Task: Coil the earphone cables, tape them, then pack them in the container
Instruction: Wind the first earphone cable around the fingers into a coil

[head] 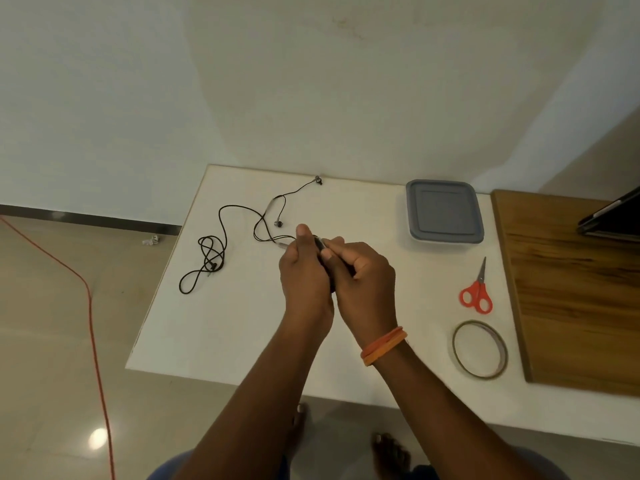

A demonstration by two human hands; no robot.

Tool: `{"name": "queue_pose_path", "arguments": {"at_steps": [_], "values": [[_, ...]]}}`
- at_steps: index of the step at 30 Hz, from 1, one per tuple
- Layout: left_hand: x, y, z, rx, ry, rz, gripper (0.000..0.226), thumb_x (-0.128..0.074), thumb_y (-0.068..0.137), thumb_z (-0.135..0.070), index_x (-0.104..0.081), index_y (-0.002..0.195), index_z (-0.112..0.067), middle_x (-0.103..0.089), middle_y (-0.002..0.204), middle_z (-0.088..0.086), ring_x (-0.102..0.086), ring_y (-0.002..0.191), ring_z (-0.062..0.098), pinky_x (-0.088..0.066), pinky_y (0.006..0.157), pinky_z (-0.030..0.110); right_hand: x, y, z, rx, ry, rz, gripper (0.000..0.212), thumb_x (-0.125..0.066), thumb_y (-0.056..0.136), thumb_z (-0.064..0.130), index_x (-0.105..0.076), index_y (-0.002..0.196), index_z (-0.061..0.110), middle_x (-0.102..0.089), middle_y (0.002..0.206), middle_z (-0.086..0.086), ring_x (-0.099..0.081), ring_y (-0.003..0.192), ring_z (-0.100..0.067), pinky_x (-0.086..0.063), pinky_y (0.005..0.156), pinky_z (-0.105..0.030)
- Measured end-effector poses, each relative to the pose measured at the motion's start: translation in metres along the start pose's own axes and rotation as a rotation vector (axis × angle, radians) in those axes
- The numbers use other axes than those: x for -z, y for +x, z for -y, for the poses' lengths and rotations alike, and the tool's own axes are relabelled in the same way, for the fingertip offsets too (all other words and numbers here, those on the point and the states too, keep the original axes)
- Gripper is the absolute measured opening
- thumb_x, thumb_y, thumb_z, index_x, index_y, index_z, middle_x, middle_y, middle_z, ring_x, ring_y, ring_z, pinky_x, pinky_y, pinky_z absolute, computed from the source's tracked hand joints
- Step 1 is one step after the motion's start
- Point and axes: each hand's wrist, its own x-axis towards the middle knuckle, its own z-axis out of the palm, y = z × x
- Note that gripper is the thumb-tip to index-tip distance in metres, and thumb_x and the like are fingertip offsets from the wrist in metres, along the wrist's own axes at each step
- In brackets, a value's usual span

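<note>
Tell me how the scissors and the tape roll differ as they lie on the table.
The scissors have bright orange-red handles; the tape roll is a dull brownish ring. The scissors are long and narrow, blades closed and pointing away from the person; the tape roll is a round, thin, open hoop lying flat. The scissors lie farther from the person, the tape roll nearer. Both rest untouched on the white table, beside the wooden board.

So the black earphone cable (239,220) is sprawled loose over the bench's left side, one end bunched into a messy tangle. The grey lidded container (445,211) sits shut at the back right, with the tape roll (480,349) lying flat near the front.
</note>
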Motion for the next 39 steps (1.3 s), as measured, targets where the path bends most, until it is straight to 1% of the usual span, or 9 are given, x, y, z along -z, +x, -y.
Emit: {"name": "queue_pose_path", "arguments": {"at_steps": [5,11,15,17,20,24,27,32,39], "values": [[0.003,0.002,-0.007,0.033,-0.068,0.004,0.042,-0.037,0.104,-0.045,-0.060,0.110,-0.010,-0.076,0.103,0.008,-0.072,0.100,0.019,-0.054,0.096,0.039,-0.005,-0.002,0.000,0.069,-0.097,0.150,0.032,-0.057,0.096,0.021,-0.064,0.126,0.015,-0.067,0.110,-0.006,-0.062,0.101,-0.013,-0.050,0.089,-0.016],[0.017,0.014,-0.015,0.294,-0.254,0.175,0.074,-0.036,0.093,-0.068,-0.060,0.130,-0.009,-0.064,0.129,0.015,-0.054,0.128,0.029,-0.045,0.104,0.048,-0.003,-0.002,-0.001,0.202,-0.174,0.241,0.040,-0.054,0.097,0.020,-0.053,0.137,0.018,-0.060,0.084,-0.003,-0.054,0.076,-0.009,-0.044,0.068,-0.008],[0.012,0.011,-0.017,0.282,-0.263,0.190,0.063,-0.035,0.097,-0.061,-0.063,0.112,-0.007,-0.077,0.090,0.007,-0.066,0.103,0.025,-0.049,0.098,0.044,-0.004,-0.004,0.000,0.261,-0.227,0.129,0.039,-0.060,0.093,0.015,-0.059,0.132,0.013,-0.065,0.085,-0.006,-0.055,0.072,-0.009,-0.051,0.072,-0.011],[0.010,0.008,-0.016,0.296,-0.242,0.198,0.066,-0.036,0.096,-0.062,-0.062,0.117,-0.006,-0.077,0.095,0.008,-0.067,0.105,0.030,-0.052,0.096,0.048,-0.003,-0.006,0.000,0.286,-0.254,0.091,0.035,-0.059,0.094,0.015,-0.061,0.129,0.009,-0.066,0.085,-0.009,-0.058,0.072,-0.014,-0.057,0.070,-0.023],[0.008,0.008,-0.018,0.301,-0.195,0.179,0.067,-0.038,0.096,-0.061,-0.053,0.132,-0.006,-0.070,0.112,0.012,-0.073,0.094,0.030,-0.060,0.066,0.041,-0.004,-0.009,-0.002,0.366,-0.389,0.080,0.042,-0.065,0.090,0.009,-0.057,0.131,0.004,-0.064,0.085,-0.011,-0.059,0.069,-0.020,-0.057,0.062,-0.028],[0.011,0.018,-0.017,0.130,0.083,0.124,0.053,-0.036,0.100,-0.057,-0.061,0.110,-0.012,-0.069,0.102,0.000,-0.067,0.104,0.019,-0.051,0.095,0.045,0.002,-0.001,-0.003,0.374,-0.410,0.101,0.042,-0.068,0.085,0.003,-0.061,0.126,0.002,-0.065,0.078,-0.013,-0.060,0.063,-0.020,-0.058,0.057,-0.030],[0.022,0.021,-0.026,0.110,0.262,0.253,0.050,-0.036,0.101,-0.053,-0.065,0.085,-0.015,-0.071,0.082,-0.002,-0.068,0.086,0.014,-0.049,0.083,0.035,0.016,0.014,-0.008,0.206,-0.176,0.173,0.033,-0.054,0.094,0.008,-0.063,0.126,0.012,-0.068,0.079,-0.006,-0.058,0.065,-0.009,-0.052,0.068,-0.025],[0.032,0.025,-0.034,0.048,0.463,0.358,0.034,-0.059,0.095,-0.039,-0.071,0.103,-0.008,-0.076,0.094,0.006,-0.070,0.080,0.017,-0.055,0.072,0.029,0.035,0.027,-0.017,0.002,0.021,0.330,0.031,-0.055,0.096,0.008,-0.063,0.125,0.017,-0.064,0.074,0.007,-0.056,0.060,-0.003,-0.048,0.061,-0.014],[0.035,0.026,-0.035,0.092,0.281,0.360,0.039,-0.073,0.079,-0.023,-0.068,0.111,-0.001,-0.074,0.098,0.022,-0.074,0.089,0.034,-0.060,0.074,0.037,0.035,0.030,-0.021,0.269,-0.215,0.325,0.024,-0.054,0.095,0.009,-0.071,0.112,0.012,-0.062,0.068,-0.001,-0.057,0.058,-0.008,-0.052,0.060,-0.021]]}}
